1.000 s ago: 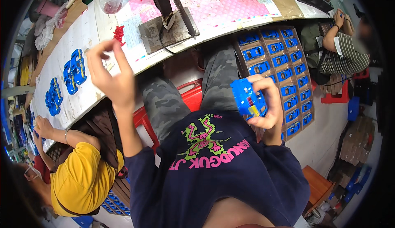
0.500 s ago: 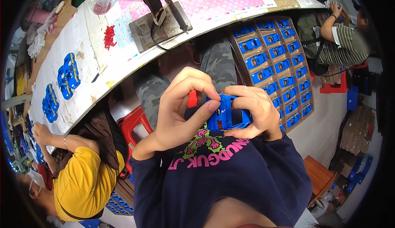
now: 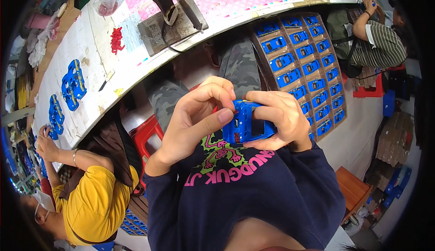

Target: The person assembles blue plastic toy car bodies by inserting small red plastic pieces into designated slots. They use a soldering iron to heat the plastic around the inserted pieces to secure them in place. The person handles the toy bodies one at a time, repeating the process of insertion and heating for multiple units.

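My right hand (image 3: pixel 285 119) is wrapped around a blue plastic toy car body (image 3: pixel 244 123), fingers over its top edge and thumb below. The shell has a large opening in its middle. A small red insert (image 3: pixel 237 137) sits at the lower corner of its end facing my left hand. My left hand (image 3: pixel 192 115) has thumb and index finger pinched together at that end's upper corner. Between these fingertips a tiny red piece (image 3: pixel 235 112) shows, mostly hidden.
Rows of blue car bodies fill a cardboard tray (image 3: pixel 324 110) at my right. On the white table (image 3: pixel 97 99) lie a red parts pile (image 3: pixel 117 41), more blue bodies (image 3: pixel 73 85), a knife (image 3: pixel 107 79) and a metal-based tool stand (image 3: pixel 152 33). Co-workers sit on both sides.
Both hands and the car body have shifted slightly left. My left fingertips remain at the body's corner. The co-worker in yellow has moved a hand among blue bodies at the table edge.
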The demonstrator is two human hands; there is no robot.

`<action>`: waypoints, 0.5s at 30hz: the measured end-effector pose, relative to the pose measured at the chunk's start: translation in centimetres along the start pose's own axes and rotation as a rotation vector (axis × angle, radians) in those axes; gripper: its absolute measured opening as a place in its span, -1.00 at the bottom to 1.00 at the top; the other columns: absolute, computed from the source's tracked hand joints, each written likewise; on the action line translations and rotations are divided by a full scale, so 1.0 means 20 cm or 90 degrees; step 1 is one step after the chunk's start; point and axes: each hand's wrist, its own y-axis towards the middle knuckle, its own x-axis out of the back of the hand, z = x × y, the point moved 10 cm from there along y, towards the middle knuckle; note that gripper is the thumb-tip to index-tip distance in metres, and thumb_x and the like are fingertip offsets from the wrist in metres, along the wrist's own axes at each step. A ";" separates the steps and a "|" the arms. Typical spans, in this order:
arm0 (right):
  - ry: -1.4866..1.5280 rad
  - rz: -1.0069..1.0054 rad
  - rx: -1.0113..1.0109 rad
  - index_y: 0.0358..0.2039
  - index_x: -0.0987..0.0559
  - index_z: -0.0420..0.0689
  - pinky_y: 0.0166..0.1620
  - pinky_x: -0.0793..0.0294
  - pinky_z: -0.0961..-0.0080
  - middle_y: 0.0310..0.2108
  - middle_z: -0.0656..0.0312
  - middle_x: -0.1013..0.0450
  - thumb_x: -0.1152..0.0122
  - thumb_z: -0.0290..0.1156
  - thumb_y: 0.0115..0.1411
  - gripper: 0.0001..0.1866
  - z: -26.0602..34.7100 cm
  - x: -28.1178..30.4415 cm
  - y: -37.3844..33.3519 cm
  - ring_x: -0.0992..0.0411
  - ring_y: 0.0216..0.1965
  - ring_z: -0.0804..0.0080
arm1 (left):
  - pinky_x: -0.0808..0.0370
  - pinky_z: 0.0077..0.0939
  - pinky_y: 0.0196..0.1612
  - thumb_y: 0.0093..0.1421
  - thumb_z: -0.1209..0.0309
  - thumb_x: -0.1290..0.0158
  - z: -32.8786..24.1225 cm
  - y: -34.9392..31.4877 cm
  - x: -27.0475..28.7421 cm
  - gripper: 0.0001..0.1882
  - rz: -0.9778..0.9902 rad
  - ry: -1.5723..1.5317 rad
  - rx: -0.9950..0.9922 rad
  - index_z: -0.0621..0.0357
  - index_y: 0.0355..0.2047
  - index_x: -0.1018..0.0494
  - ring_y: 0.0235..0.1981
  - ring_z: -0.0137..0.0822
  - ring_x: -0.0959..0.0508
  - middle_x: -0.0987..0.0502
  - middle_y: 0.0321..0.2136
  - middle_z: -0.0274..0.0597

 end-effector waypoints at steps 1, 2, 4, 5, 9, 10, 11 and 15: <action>-0.008 -0.001 0.010 -0.29 -0.32 -0.19 -0.41 -0.41 0.46 -0.31 -0.01 -0.36 -0.37 -0.19 -0.31 -0.41 0.01 0.00 0.00 -0.41 -0.43 0.17 | -0.21 -0.67 -0.20 0.06 0.53 0.04 0.00 0.00 0.00 -0.95 0.002 0.000 0.001 0.23 -0.43 -0.34 -0.27 -0.53 -0.26 -0.24 -0.31 -0.27; -0.015 -0.003 0.022 -0.31 -0.32 -0.18 -0.45 -0.40 0.47 -0.33 -0.04 -0.37 -0.39 -0.17 -0.34 -0.39 0.01 0.00 0.00 -0.42 -0.46 0.17 | -0.21 -0.67 -0.20 0.06 0.53 0.04 0.00 0.00 0.00 -0.95 0.003 0.000 0.001 0.23 -0.43 -0.34 -0.27 -0.53 -0.26 -0.24 -0.31 -0.27; -0.020 -0.001 0.024 -0.32 -0.32 -0.19 -0.45 -0.40 0.46 -0.33 -0.04 -0.36 -0.38 -0.17 -0.33 -0.40 0.01 -0.01 0.00 -0.42 -0.46 0.16 | -0.21 -0.67 -0.20 0.07 0.52 0.05 0.01 0.00 0.00 -0.94 -0.004 -0.014 0.006 0.23 -0.42 -0.34 -0.28 -0.53 -0.27 -0.24 -0.31 -0.27; -0.018 0.003 0.014 -0.32 -0.33 -0.19 -0.41 -0.41 0.46 -0.31 -0.01 -0.35 -0.36 -0.19 -0.30 -0.43 0.01 0.00 0.00 -0.41 -0.43 0.17 | -0.21 -0.67 -0.19 0.07 0.52 0.05 0.01 0.00 0.01 -0.94 -0.013 -0.028 0.010 0.23 -0.42 -0.34 -0.28 -0.53 -0.27 -0.24 -0.31 -0.27; -0.016 0.011 0.005 -0.31 -0.35 -0.20 -0.36 -0.41 0.45 -0.29 0.02 -0.35 -0.34 -0.20 -0.28 -0.46 0.00 -0.01 0.00 -0.41 -0.40 0.18 | -0.21 -0.68 -0.19 0.09 0.49 0.06 0.02 0.00 0.01 -0.92 -0.021 -0.042 -0.003 0.21 -0.40 -0.32 -0.28 -0.54 -0.27 -0.27 -0.31 -0.26; -0.008 0.001 0.013 -0.33 -0.34 -0.19 -0.40 -0.41 0.45 -0.31 -0.01 -0.36 -0.36 -0.18 -0.31 -0.44 0.01 -0.01 0.00 -0.42 -0.42 0.16 | -0.21 -0.68 -0.21 0.10 0.48 0.07 0.01 0.00 0.02 -0.91 -0.037 -0.049 -0.014 0.21 -0.38 -0.30 -0.29 -0.54 -0.27 -0.28 -0.32 -0.26; -0.003 -0.009 0.020 -0.35 -0.33 -0.18 -0.44 -0.41 0.45 -0.34 -0.03 -0.37 -0.38 -0.15 -0.34 -0.42 0.00 -0.01 -0.01 -0.43 -0.44 0.15 | -0.22 -0.68 -0.22 0.11 0.47 0.08 0.01 0.00 0.03 -0.90 -0.051 -0.057 -0.024 0.20 -0.37 -0.29 -0.29 -0.55 -0.28 -0.29 -0.33 -0.26; 0.072 0.001 0.029 -0.40 -0.33 -0.17 -0.46 -0.43 0.45 -0.38 -0.06 -0.39 -0.40 -0.11 -0.36 -0.41 0.00 -0.01 -0.01 -0.45 -0.45 0.13 | -0.23 -0.70 -0.28 0.14 0.43 0.11 -0.02 0.00 0.07 -0.87 -0.070 -0.020 -0.046 0.19 -0.32 -0.23 -0.34 -0.55 -0.30 -0.34 -0.39 -0.26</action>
